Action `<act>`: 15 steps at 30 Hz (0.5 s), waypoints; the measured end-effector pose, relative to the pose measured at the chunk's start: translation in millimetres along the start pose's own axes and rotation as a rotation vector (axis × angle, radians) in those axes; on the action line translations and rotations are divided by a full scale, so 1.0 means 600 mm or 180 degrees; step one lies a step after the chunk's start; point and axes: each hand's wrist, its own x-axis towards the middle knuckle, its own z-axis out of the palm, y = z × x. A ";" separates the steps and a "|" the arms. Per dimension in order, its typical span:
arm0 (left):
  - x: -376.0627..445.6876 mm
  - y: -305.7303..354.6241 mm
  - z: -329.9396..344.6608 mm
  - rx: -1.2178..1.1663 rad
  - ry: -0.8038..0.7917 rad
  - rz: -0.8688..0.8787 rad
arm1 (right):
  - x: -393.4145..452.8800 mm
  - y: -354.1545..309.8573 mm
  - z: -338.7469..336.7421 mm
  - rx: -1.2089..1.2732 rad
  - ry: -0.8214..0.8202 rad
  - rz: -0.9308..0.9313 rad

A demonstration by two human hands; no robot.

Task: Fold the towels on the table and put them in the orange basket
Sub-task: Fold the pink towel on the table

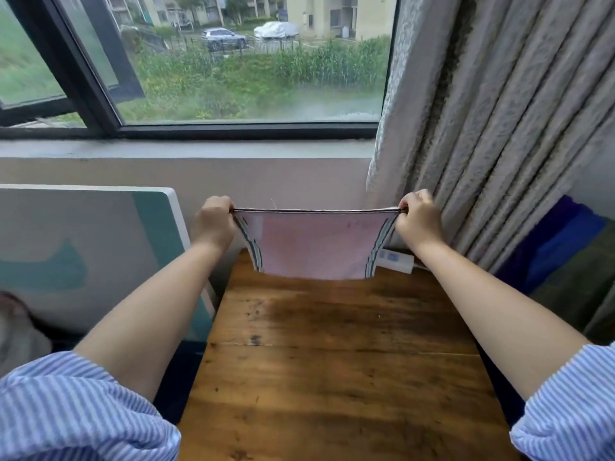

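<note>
One pink towel with striped ends hung in the middle of the frame, pulled flat along its top edge, its bottom edge just over the far end of the brown wooden surface. A white power strip lay behind it. A window filled the upper left and a gray curtain the upper right. Both arms reached forward. The left hand pinched the towel's top left corner, and the right hand pinched the top right corner.

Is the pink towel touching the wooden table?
Cannot tell. In the head view the pink towel hangs from both hands, its bottom edge overlapping the wooden table.
</note>
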 end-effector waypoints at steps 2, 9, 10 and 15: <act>-0.025 -0.021 0.013 0.0546 -0.0262 0.0210 | -0.026 0.015 0.013 -0.0151 -0.0116 -0.0120; -0.193 -0.072 0.113 0.1792 -0.1903 0.0996 | -0.228 0.128 0.080 -0.0798 -0.1213 -0.0577; -0.224 -0.076 0.134 0.1875 -0.2144 0.1127 | -0.262 0.148 0.092 -0.0868 -0.1431 -0.0543; -0.361 -0.092 0.201 0.2117 -0.3165 0.1395 | -0.401 0.200 0.129 -0.1382 -0.2410 -0.0242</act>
